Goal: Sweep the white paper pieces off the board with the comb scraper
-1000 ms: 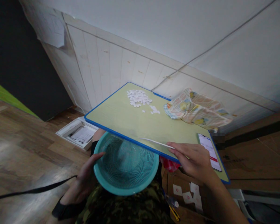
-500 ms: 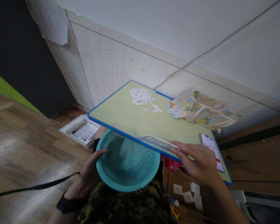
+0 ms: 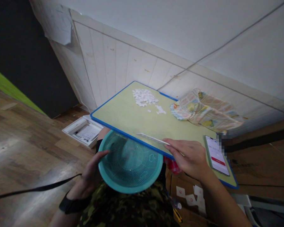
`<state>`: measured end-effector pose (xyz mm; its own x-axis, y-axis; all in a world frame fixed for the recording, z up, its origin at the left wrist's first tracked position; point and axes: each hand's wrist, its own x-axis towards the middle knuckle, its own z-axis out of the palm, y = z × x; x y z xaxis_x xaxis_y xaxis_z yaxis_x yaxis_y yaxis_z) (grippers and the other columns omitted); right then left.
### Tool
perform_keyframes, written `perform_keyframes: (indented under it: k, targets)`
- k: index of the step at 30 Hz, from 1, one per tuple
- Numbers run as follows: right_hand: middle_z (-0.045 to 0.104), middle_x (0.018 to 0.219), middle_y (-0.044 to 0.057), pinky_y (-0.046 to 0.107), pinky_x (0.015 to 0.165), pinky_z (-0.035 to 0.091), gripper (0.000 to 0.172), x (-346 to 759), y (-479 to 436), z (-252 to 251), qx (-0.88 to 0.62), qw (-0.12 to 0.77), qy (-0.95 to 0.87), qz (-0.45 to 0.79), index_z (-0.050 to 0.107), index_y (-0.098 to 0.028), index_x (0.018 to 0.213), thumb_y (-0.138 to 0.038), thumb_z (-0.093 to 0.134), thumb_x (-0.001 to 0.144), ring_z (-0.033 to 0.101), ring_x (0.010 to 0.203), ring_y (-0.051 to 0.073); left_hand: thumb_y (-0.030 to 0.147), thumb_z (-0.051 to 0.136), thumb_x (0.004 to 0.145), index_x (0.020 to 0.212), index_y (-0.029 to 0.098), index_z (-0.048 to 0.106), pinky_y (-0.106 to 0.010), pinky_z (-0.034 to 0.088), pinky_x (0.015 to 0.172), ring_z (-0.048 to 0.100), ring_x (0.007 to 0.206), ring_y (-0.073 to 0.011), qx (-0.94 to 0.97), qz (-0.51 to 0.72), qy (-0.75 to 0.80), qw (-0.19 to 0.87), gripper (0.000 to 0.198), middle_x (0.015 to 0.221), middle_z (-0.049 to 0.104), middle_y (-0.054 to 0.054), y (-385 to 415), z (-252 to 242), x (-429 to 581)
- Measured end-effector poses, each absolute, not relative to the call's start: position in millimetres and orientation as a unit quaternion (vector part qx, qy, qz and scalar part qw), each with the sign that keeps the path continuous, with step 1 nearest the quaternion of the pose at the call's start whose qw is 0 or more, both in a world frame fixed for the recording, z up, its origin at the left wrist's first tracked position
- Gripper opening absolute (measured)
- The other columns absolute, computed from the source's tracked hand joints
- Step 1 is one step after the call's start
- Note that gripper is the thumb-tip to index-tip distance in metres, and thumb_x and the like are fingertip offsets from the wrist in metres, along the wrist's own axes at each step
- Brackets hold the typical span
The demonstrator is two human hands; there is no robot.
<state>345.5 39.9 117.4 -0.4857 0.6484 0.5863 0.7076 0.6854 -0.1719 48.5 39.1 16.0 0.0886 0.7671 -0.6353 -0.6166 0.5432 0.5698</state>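
My left hand (image 3: 93,168) grips the left rim of a turquoise plastic colander (image 3: 132,187), thumb over the edge, the other fingers hidden beneath. The colander sits on my lap under the front edge of a small yellow-green table (image 3: 123,116) with a blue border. Between the thumb and fingers of my right hand (image 3: 188,154) is a thin, flat slotted plate (image 3: 153,138), seen almost edge-on above that front edge. Farther back on the tabletop lies a pile of small white pieces (image 3: 144,97), with a smaller cluster (image 3: 160,109) beside it.
A patterned cloth (image 3: 203,108) lies crumpled at the table's back right. Near the right edge is a phone (image 3: 217,156) with a lit screen. An open white box (image 3: 84,130) stands on the floor at left. Several white cards (image 3: 191,199) lie below at right.
My right hand has moved left and slightly up. The slotted plate has turned from showing its broad face to nearly edge-on. My left hand keeps hold of the colander.
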Motion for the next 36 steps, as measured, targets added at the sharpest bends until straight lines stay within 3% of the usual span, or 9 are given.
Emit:
perform_keyframes:
  k: [7,15,23,30,33,36]
  targets:
    - [0.076,0.095,-0.004,0.019,0.068,0.058,0.032,343.4,30.4,123.4,-0.407,0.333,-0.850,-0.016,0.067,-0.029,0.112,-0.013,0.063,0.084,0.073,0.074,0.013,0.013,0.058,0.083,0.095,0.007,0.074,-0.035,0.061,0.064,0.072,0.058,-0.0248,0.075,0.470,0.481,0.736,0.021,0.070,0.078,-0.011,39.4,16.2,49.3]
    - [0.076,0.095,0.004,0.026,0.065,0.056,0.024,375.0,89.4,125.2,-0.504,0.338,-0.775,-0.180,0.073,-0.023,0.105,-0.021,0.063,0.084,0.073,0.073,0.019,0.011,0.059,0.082,0.093,0.009,0.075,-0.035,0.062,0.067,0.073,0.061,-0.0251,0.069,0.471,0.479,0.737,0.019,0.070,0.078,-0.010,40.8,11.7,46.9]
    - [0.076,0.099,0.005,0.034,0.075,0.055,0.027,379.3,160.7,122.0,-0.590,0.280,-0.750,-0.109,0.074,-0.024,0.108,-0.025,0.060,0.084,0.072,0.080,0.023,0.013,0.060,0.082,0.081,0.011,0.075,-0.032,0.062,0.062,0.074,0.059,-0.0252,0.061,0.456,0.494,0.738,0.016,0.067,0.078,-0.010,42.8,15.6,47.6]
    - [0.075,0.101,0.004,0.032,0.069,0.056,0.023,380.1,148.5,127.1,-0.540,0.335,-0.769,-0.060,0.076,-0.024,0.102,-0.028,0.065,0.082,0.072,0.073,0.021,0.011,0.062,0.079,0.072,0.013,0.074,-0.029,0.061,0.054,0.071,0.051,-0.0229,0.056,0.455,0.498,0.736,0.013,0.063,0.077,-0.009,40.9,16.0,47.0]
    - [0.076,0.100,0.005,0.031,0.066,0.056,0.024,379.3,138.8,130.4,-0.533,0.352,-0.766,-0.073,0.076,-0.023,0.102,-0.028,0.065,0.082,0.072,0.071,0.021,0.013,0.063,0.079,0.082,0.012,0.075,-0.031,0.061,0.056,0.071,0.052,-0.0234,0.053,0.449,0.494,0.742,0.012,0.064,0.077,-0.009,40.6,14.0,46.8]
    - [0.076,0.099,0.005,0.032,0.072,0.057,0.024,375.3,129.0,131.5,-0.517,0.347,-0.780,-0.068,0.076,-0.022,0.103,-0.028,0.065,0.083,0.073,0.082,0.023,0.014,0.064,0.079,0.099,0.010,0.074,-0.035,0.062,0.063,0.074,0.059,-0.0266,0.059,0.443,0.490,0.749,0.023,0.070,0.079,-0.010,41.2,11.1,46.1]
